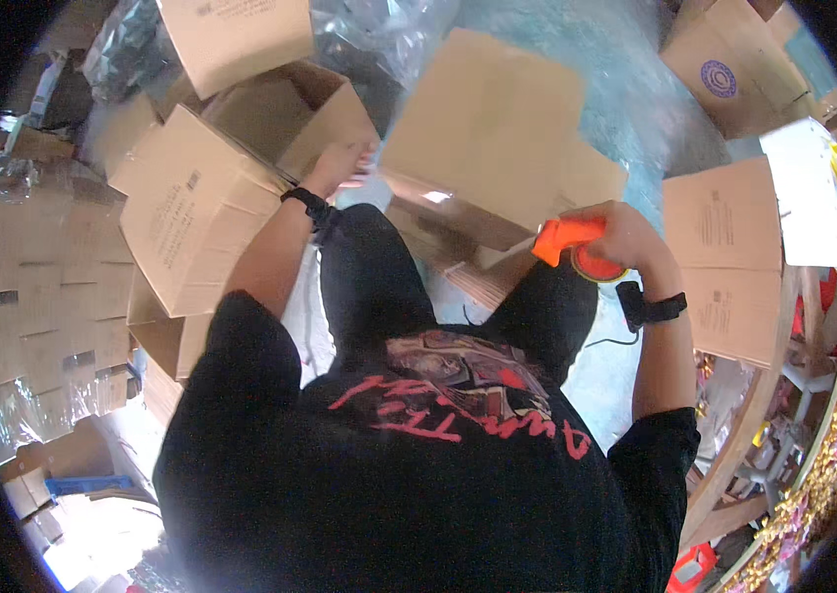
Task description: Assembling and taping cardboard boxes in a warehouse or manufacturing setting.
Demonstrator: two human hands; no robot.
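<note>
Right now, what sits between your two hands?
In the head view, a large closed cardboard box lies between the left hand and the right hand, which holds an orange tape dispenser.

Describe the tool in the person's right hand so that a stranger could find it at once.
Start at the big cardboard box ahead of the person's knees. At its right lower corner, the right hand grips a tape dispenser. It is bright orange with a round roll, the only vivid thing among the brown boxes.

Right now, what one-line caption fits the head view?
Right hand grips an orange tape dispenser while left hand steadies a cardboard box.
</note>
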